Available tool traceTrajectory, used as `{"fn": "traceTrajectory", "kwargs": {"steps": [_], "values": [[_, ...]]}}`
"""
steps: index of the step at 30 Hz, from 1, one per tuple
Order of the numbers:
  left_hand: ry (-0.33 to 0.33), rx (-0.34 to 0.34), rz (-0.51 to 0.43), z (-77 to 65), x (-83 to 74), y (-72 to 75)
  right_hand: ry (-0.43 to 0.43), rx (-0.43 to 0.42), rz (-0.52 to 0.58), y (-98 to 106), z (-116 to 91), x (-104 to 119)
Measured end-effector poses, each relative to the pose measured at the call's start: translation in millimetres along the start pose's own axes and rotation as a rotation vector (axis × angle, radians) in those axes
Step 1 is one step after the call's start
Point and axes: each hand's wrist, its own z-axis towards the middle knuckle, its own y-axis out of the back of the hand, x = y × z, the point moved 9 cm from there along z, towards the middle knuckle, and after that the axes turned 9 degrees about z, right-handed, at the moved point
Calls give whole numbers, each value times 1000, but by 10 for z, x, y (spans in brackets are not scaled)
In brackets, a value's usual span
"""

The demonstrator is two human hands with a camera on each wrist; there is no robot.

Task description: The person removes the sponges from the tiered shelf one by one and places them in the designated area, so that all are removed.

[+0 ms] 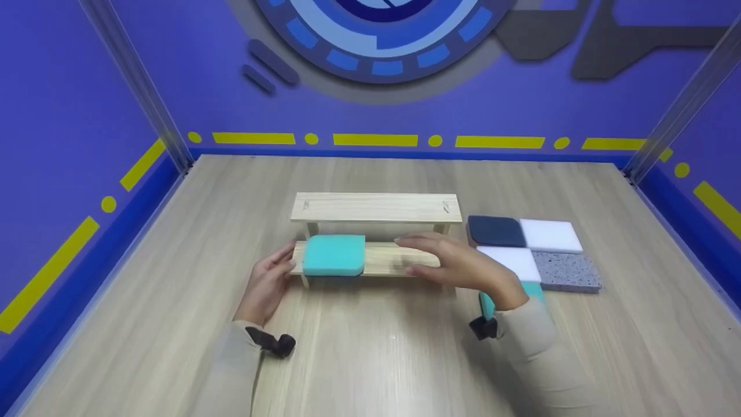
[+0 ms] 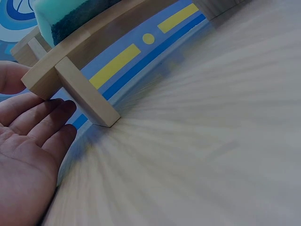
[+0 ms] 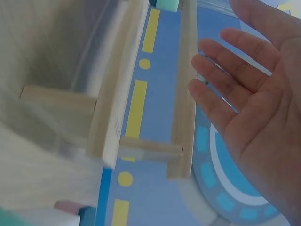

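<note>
A two-step wooden rack (image 1: 373,207) stands in mid-table. On the left part of its front, lower plank lies a teal sponge (image 1: 334,255), whose dark green scouring side faces down in the left wrist view. My left hand (image 1: 267,285) grips the left end of that plank; the left wrist view puts the thumb at the plank's end and the other fingers curved below, by a leg (image 2: 88,92). Over the plank's right part, my right hand (image 1: 457,260) hovers with fingers spread and relaxed. Nothing is in its palm (image 3: 268,122).
Right of the rack, several sponges lie close together: a black one (image 1: 496,231), two white ones (image 1: 550,236), a speckled grey one (image 1: 567,271), and a teal one (image 1: 534,289) partly hidden behind the right wrist. Blue panels (image 1: 359,116) wall in the table's back and sides.
</note>
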Motion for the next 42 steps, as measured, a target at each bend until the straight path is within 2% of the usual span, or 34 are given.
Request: {"fn": "traceTrajectory", "kwargs": {"steps": [14,22,30,36,42], "values": [[9,-14,-24,4,4,-14,35,-2,32,-195,315,99],[12,-16,-25,-6,-2,-6,92,-28,44,-303,464,197],[10,-22,-16,-19,-6,7,60,-23,71,-408,574,219],[11,-21,-21,-19,3,11,21,-20,47,-464,638,205],[12,-24,-24,-20,10,12,19,-34,26,-515,700,216]]}}
